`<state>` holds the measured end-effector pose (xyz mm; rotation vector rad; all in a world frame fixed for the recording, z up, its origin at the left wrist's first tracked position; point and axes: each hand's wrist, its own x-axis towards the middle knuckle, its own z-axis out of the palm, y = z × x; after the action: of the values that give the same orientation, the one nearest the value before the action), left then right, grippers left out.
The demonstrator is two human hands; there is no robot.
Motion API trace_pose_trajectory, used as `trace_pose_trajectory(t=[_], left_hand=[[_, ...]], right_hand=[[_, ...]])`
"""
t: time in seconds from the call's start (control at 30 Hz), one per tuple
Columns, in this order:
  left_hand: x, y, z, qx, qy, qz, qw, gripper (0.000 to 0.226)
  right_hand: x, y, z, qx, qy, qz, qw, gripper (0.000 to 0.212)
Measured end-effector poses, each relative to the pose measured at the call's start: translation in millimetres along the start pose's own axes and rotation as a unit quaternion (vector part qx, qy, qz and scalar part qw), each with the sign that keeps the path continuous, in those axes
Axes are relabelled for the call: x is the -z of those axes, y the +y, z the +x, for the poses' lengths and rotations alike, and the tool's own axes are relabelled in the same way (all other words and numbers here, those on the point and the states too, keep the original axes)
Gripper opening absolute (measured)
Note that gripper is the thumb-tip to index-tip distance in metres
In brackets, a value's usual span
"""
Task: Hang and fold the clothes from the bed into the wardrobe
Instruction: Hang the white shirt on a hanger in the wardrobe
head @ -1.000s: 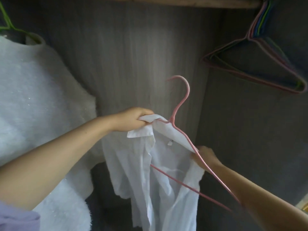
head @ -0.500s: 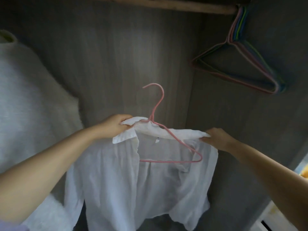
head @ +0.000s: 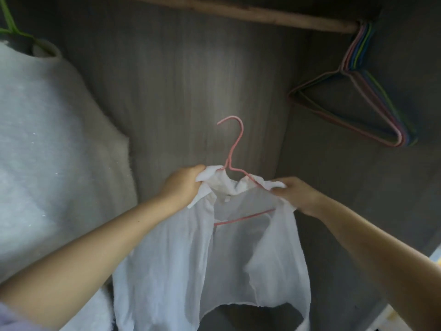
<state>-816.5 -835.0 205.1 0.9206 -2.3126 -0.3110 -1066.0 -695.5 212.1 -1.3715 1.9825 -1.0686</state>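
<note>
A thin white shirt (head: 191,263) hangs on a pink wire hanger (head: 232,149) inside the wardrobe, held up in front of the back panel. My left hand (head: 183,185) grips the shirt's collar on the left side. My right hand (head: 296,194) pinches the collar and shoulder on the right side. The hanger's hook points up and left, well below the wooden rail (head: 238,13). Its lower bar shows through the open neck.
A fluffy white garment (head: 47,144) hangs at the left on a green hanger (head: 12,27). Several empty coloured hangers (head: 358,91) hang at the rail's right end, by the grey side wall (head: 358,199).
The hanger swung from tilted to level inside the shirt. My right hand rose from the hanger's lower arm to the right shoulder. The shirt now spreads between both hands.
</note>
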Motion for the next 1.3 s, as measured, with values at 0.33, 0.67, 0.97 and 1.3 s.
trace_pose_trajectory(t=[0.33,0.67,0.97,1.3], left_hand=[[26,-19,-11,0.037,0.068,-0.242,0.967,0.03],[71,-25,3,-0.011,-0.062,-0.324,0.944,0.054],[62,-88,-18,0.021,0.073,-0.058,0.995,0.028],[45,-95,-26,0.119,0.11,-0.115,0.98,0.031]], right_hand=[[25,-73,-42,0.193,0.037,-0.342,0.919,0.041],[35,-95,-24,0.276,0.085,-0.355,0.889,0.021],[55,-106,-16,0.257,0.065,-0.253,0.93,0.015],[59,-142,-22,0.172,-0.104,-0.172,0.964,0.046]])
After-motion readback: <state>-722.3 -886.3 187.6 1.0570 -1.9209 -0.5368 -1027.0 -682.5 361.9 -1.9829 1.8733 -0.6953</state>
